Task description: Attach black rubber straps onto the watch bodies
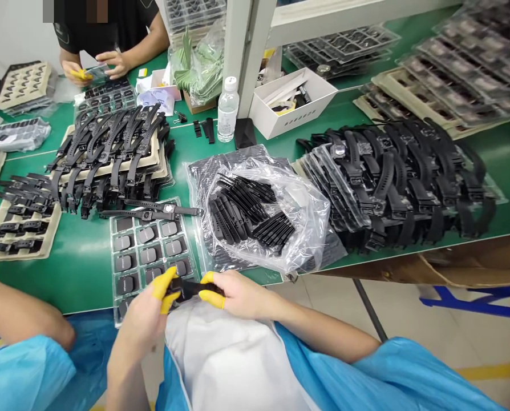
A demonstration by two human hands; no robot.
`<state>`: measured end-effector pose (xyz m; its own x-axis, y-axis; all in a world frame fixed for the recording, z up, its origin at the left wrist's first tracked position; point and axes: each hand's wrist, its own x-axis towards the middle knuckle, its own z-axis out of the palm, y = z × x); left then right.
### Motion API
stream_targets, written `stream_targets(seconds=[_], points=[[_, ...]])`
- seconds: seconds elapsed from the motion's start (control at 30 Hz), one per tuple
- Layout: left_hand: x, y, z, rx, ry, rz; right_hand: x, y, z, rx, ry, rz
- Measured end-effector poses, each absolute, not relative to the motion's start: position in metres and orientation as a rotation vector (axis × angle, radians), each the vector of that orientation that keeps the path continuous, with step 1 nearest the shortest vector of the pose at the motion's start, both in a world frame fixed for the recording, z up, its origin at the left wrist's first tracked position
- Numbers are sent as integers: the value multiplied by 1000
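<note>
A black watch part (176,285) is being pinched by the left hand (142,308), and a black strap (193,289) is being gripped between the thumb and finger of the right hand (240,292); whether the two are joined cannot be told. Both are being held low at the table (184,149) edge, probably so that they can be seen closely and steadied from either side. Yellow finger covers (164,282) are being worn, perhaps for grip. The left forearm is being pointed away from the body; the right one is being angled inward across the front, so that the fingertips are facing each other. Just beyond, watch faces (125,262) are being kept apart by a clear tray (137,258), and loose straps (242,205) are being held within reach in an opened plastic bag (310,208). Farther out, strapped watches are being heaped over trays at the left (105,149) and right (398,168).
</note>
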<state>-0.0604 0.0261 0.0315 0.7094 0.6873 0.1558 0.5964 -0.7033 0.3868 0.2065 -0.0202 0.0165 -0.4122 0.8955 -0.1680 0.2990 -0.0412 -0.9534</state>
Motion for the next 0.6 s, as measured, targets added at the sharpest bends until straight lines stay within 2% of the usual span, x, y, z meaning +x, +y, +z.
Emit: stream_targets(seconds=[0.23, 0.37, 0.5, 0.6], points=[[-90, 62, 52, 2926, 1043, 354, 232, -15, 44, -1344, -1892, 1239], [-109, 104, 65, 2827, 1206, 206, 262, -3, 58, -1475, -1557, 815], [-125, 172, 73, 2606, 1480, -69, 296, 29, 40, -1744, -1432, 299], [-129, 220, 68, 2409, 1625, -295, 309, 48, 13, -1868, -1478, 135]])
